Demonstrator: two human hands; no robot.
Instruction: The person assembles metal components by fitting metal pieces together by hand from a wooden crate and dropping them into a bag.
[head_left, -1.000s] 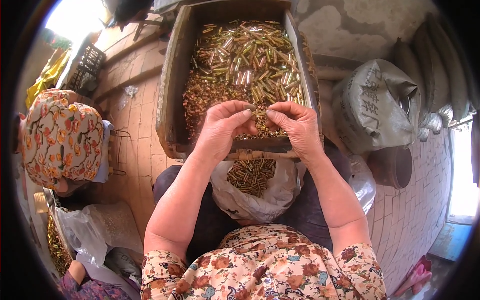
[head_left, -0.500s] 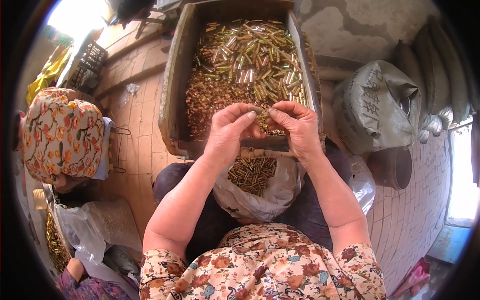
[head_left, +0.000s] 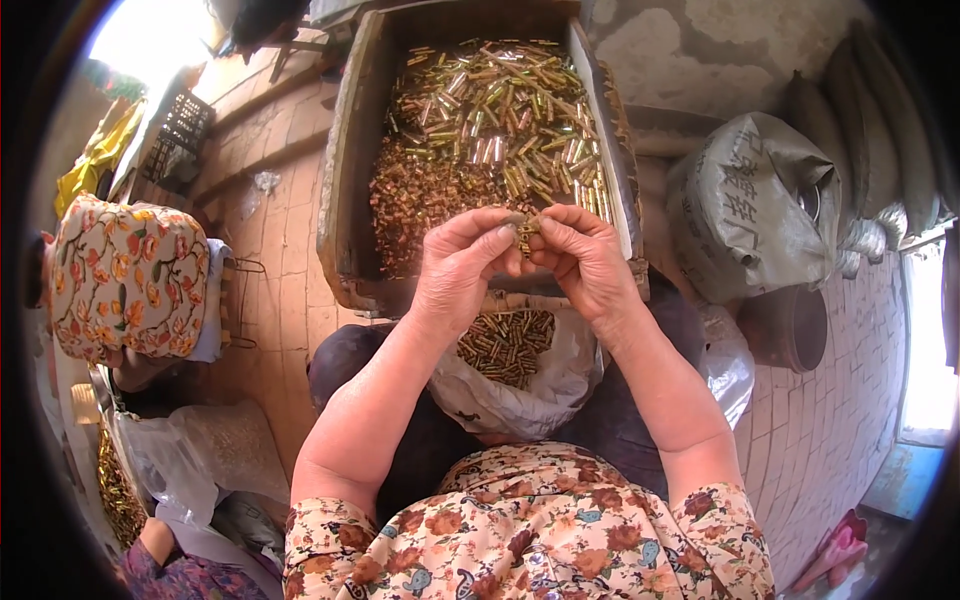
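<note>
My left hand point(head_left: 462, 258) and my right hand point(head_left: 590, 262) meet over the near edge of a wooden box, thumbs and forefingers pinched. Between the fingertips is a small brass-coloured metal piece point(head_left: 526, 236), partly covered by them. Behind my hands, the box point(head_left: 345, 180) holds shiny gold and coppery metal tubes point(head_left: 490, 95) at the far side. Small coppery pieces point(head_left: 425, 195) fill its near left part. Below my wrists, a white sack point(head_left: 540, 405) sits open between my knees, with many short brass-coloured cylinders point(head_left: 505, 348) inside.
At the right stand a grey-green woven sack point(head_left: 745, 215) and a dark bucket point(head_left: 785, 330). On the left a person in a floral top point(head_left: 130, 280) sits low; another person's purple sleeve point(head_left: 185, 575) shows at lower left, near clear plastic bags point(head_left: 210, 455). A black crate point(head_left: 175, 130) stands farther back.
My fingertips have come slightly closer together, and the brass-coloured piece between them shows at a different angle. The seated person at left has shifted a little.
</note>
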